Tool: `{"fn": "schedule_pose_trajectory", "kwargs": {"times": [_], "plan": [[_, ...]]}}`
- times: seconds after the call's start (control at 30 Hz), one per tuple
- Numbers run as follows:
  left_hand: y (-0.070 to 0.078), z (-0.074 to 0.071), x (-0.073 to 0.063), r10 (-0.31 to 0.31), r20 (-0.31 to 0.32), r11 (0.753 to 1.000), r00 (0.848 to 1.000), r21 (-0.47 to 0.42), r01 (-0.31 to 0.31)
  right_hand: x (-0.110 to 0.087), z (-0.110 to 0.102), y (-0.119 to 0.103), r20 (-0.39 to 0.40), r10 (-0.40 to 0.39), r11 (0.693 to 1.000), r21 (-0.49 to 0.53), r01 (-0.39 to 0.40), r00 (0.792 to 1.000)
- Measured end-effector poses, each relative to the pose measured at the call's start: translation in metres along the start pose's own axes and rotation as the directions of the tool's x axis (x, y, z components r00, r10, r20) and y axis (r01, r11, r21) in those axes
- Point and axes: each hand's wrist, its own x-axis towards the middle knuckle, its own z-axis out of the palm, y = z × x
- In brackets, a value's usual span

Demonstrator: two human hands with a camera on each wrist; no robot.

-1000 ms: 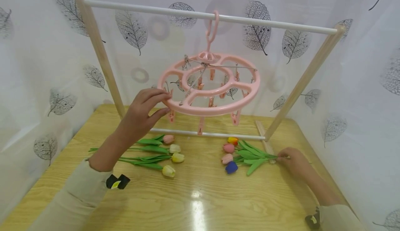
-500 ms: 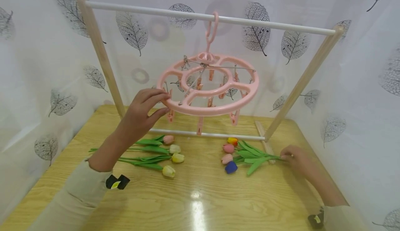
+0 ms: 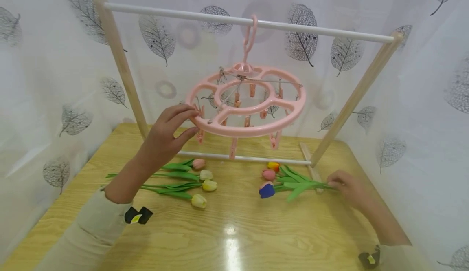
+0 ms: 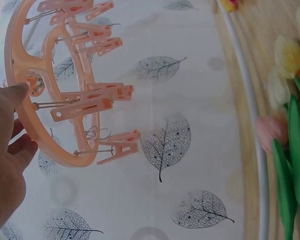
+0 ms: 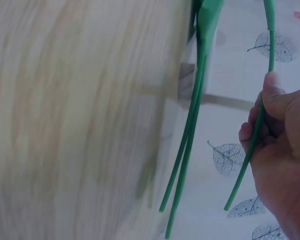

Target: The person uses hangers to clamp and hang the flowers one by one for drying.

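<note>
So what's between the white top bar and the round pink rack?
A pink hook. In the head view it loops over the white top bar and runs down to the hub of the round pink rack.

Head view: bright, diffuse light, low contrast, slight haze; fine detail soft throughout. The pale-yellow wood-grain tabletop [image 3: 176, 238] carries a white vertical streak of glare [image 3: 232, 252] near the lower edge, with a smaller spot above it. Soft shadow noted on the tabletop beside the right hand [image 3: 346, 191]. Gloss highlights run along the round pink plastic clip hanger [image 3: 249, 131]. Left wrist view: dimmer; left hand [image 4: 5, 160] shaded; slim white rod [image 4: 256, 120] appears bowed, consistent with lens distortion. Right wrist view: cool bluish cast, blurred wood grain, faint shadows.
</note>
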Motion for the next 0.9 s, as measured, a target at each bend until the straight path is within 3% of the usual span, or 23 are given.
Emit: {"fn": "schedule_pose_trajectory", "kwargs": {"times": [0.2, 0.37, 0.5, 0.7, 0.9], "plan": [[0.001, -0.001, 0.0, -0.011, 0.0, 1.0, 1.0, 0.0, 0.011, 0.009, 0.008, -0.02, -0.039, -0.089, 0.992, 0.084, 0.092, 0.995], [0.003, -0.002, -0.004, -0.029, -0.014, 0.999, 0.999, -0.017, 0.028, 0.02, 0.014, -0.04, -0.062, -0.14, 0.987, 0.069, 0.144, 0.988], [0.011, 0.002, -0.014, -0.096, -0.038, 0.993, 0.995, -0.07, 0.094, 0.025, 0.02, -0.057, -0.078, -0.174, 0.983, 0.049, 0.178, 0.982], [0.043, 0.017, -0.035, -0.271, 0.01, 0.944, 0.963, -0.191, 0.268, 0.034, 0.032, -0.084, -0.098, -0.284, 0.957, 0.028, 0.288, 0.954], [0.071, 0.036, -0.046, -0.296, 0.122, 0.89, 0.947, -0.325, 0.32, 0.045, 0.04, -0.114, -0.124, -0.388, 0.92, 0.006, 0.392, 0.913]]}}
